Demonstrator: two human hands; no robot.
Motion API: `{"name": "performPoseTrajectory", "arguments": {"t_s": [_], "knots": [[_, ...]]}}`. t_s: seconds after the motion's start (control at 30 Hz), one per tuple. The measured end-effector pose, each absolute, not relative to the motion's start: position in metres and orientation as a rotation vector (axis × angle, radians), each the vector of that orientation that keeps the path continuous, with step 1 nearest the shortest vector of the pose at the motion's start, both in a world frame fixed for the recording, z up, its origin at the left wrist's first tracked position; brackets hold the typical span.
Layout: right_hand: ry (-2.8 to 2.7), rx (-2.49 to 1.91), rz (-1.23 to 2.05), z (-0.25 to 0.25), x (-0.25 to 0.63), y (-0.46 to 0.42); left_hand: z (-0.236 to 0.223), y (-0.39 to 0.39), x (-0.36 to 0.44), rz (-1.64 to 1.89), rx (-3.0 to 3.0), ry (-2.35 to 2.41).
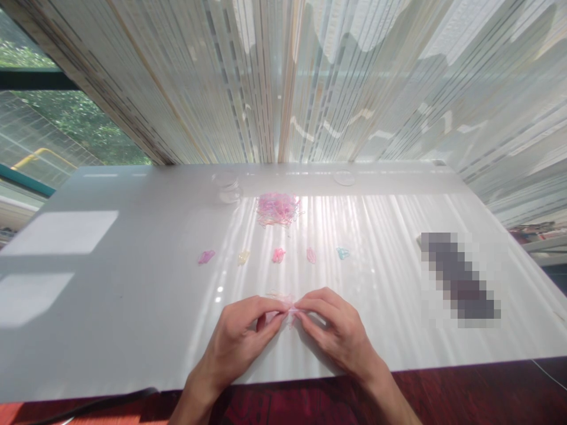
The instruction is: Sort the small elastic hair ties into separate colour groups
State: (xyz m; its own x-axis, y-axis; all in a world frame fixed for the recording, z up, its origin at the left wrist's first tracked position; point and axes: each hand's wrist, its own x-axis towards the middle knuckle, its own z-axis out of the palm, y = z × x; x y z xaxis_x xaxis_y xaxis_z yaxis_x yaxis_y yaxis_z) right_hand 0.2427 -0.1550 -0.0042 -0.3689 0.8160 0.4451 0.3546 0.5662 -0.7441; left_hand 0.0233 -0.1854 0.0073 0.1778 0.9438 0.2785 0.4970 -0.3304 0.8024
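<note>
My left hand (248, 324) and my right hand (334, 327) meet near the front of the white table, both closed in a pinch. Between their fingertips is a thin pinkish loop (292, 309), too small to tell its exact kind. A few loose pastel loops (279, 295) lie just behind and under the fingers, partly hidden. Farther back runs a row of small clusters of loops: purple (206, 257), yellow (243, 257), red-pink (278, 255), pale pink (311, 255) and teal (342, 253). Behind them sits a larger mixed pile of loops (278, 208), mostly pink.
A clear round container (229, 192) stands behind the pile to the left, and a clear round lid (344, 177) lies at the back right. On the right of the table (133, 330) is a blurred-out dark object (460, 277). Vertical blinds (266, 88) hang along the back edge.
</note>
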Motion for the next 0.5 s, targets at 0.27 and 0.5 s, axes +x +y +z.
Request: {"name": "performPoseTrajectory", "arguments": {"t_s": [0.27,0.5], "knots": [[-1.947,-0.950,0.678,-0.0029,0.2421,-0.1551,0.0081,-0.1844,0.0235,1.049,1.870,1.370],[-1.947,-0.961,0.686,-0.0034,0.2431,-0.1552,0.0117,-0.1841,0.0292,1.060,1.868,1.371]]}}
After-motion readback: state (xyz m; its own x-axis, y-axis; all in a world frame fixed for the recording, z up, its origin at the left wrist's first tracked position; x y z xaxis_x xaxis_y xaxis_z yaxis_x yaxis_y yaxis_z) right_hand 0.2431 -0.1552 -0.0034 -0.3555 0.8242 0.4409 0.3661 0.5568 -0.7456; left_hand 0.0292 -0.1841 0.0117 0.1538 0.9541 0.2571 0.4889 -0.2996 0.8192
